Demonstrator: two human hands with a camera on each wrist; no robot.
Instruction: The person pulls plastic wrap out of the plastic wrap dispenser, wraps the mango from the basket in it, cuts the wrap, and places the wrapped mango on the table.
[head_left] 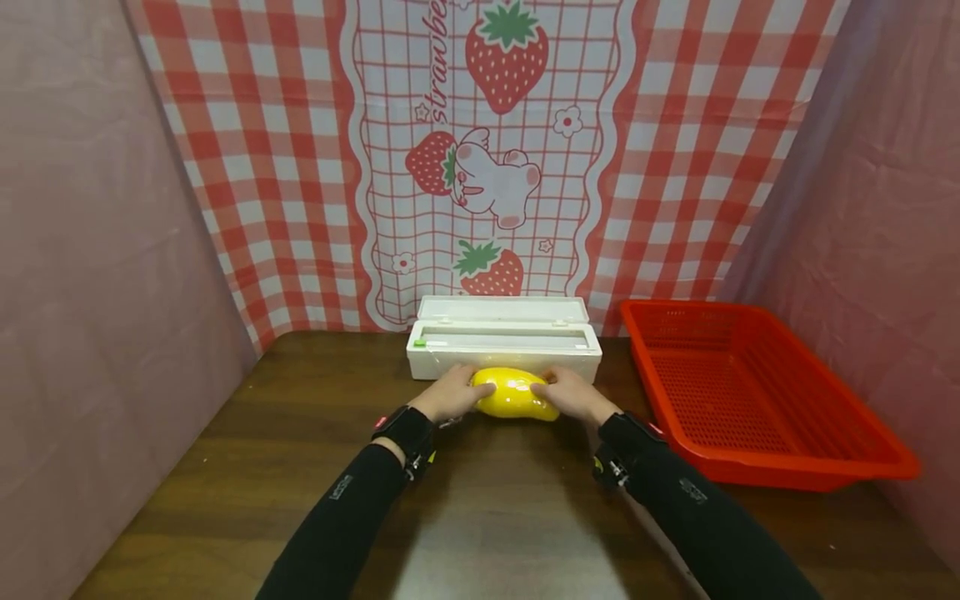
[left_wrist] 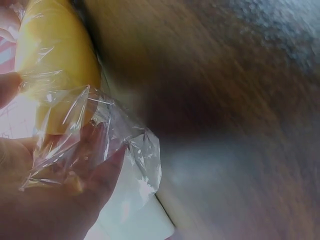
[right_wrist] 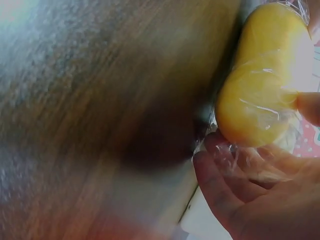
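A glossy yellow mango (head_left: 512, 393) is held just above or on the table, in front of a white cling film dispenser (head_left: 438, 365) whose lid (head_left: 502, 311) stands raised. Clear cling film (left_wrist: 142, 162) wraps the mango, bunching loosely at its left end. My left hand (head_left: 452, 394) grips that end, thumb on top and fingers underneath with film over them. At the narrower right end my right hand (head_left: 576, 395) grips the mango likewise, thumb above; film (right_wrist: 227, 157) crosses its fingers. Whether the mango touches the table cannot be told.
A red plastic basket (head_left: 787, 469) stands on the right of the brown wooden table (head_left: 300, 417). Behind the dispenser hangs a red-checked strawberry cloth (head_left: 292, 208). Pink cloth (head_left: 97, 250) closes off the left and right sides. A small green slider (head_left: 420, 342) sits on the dispenser.
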